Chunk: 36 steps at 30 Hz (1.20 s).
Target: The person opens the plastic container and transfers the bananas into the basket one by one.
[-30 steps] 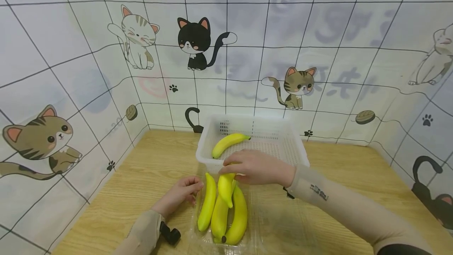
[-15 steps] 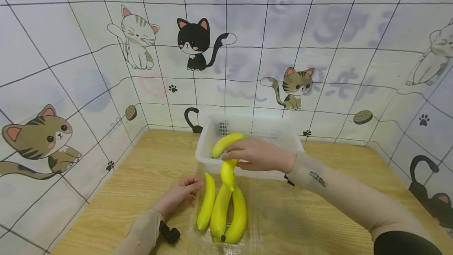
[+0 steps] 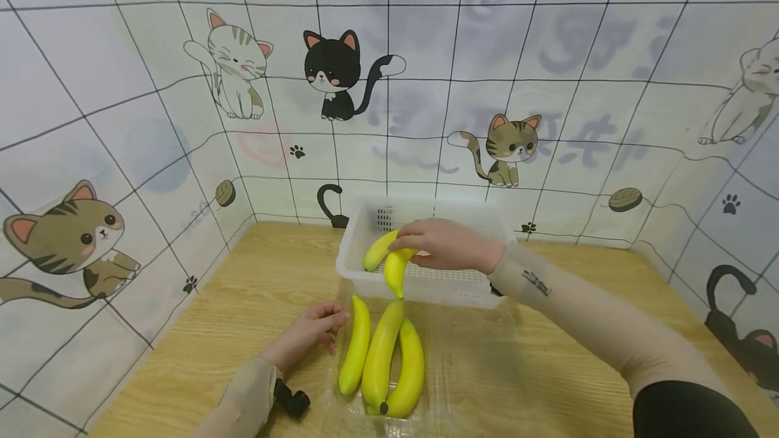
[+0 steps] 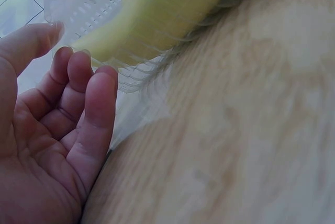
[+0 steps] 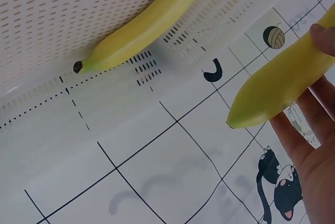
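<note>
White basket (image 3: 450, 290) is the landmark. Right hand (image 3: 447, 243) is over the basket's front part, thumb and fingers clamped on a held banana (image 3: 398, 270); fruit is off the table, tilted down in front of the basket's front wall, no clear read on contact with that wall. Basket banana (image 5: 138, 33) lies inside the basket, left part. Clear plastic box (image 3: 433, 363) sits in front of the basket with three bananas in it: left banana (image 3: 356, 350), middle banana (image 3: 382, 360), right banana (image 3: 413, 370). Left hand (image 3: 313, 330) is in front and left of the basket, fingers bent at the box's left edge; cannot tell if thumb and fingers pinch the rim. Wooden table (image 3: 286, 259) under the basket, cat-print wall (image 3: 420, 107) behind it.
</note>
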{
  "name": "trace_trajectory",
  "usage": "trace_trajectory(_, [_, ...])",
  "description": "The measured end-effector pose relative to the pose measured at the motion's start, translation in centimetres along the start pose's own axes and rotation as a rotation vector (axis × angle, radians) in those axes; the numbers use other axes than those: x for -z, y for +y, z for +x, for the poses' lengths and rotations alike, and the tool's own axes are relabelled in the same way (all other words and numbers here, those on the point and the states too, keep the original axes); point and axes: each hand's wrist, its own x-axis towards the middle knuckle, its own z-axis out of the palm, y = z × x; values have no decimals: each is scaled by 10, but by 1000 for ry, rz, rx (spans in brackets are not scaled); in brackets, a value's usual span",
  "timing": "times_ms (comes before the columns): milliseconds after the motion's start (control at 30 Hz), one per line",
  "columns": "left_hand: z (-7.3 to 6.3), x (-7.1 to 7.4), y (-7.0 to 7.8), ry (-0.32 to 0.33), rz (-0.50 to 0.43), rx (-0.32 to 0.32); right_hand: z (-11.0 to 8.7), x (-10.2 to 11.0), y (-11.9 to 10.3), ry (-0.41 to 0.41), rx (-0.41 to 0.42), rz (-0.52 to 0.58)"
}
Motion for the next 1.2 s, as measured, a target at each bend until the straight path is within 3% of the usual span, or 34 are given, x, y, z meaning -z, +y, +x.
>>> trace_trajectory(433, [0,-1,1,5,19,0,10,-6,23,-39,-72,28])
trace_trajectory(900, [1,0,-1,8,32,-5,11,-12,30,-6,-91,6])
trace_trajectory(1200, [0,-1,-1,8,19,-4,12,-20,37,-38,-126,3])
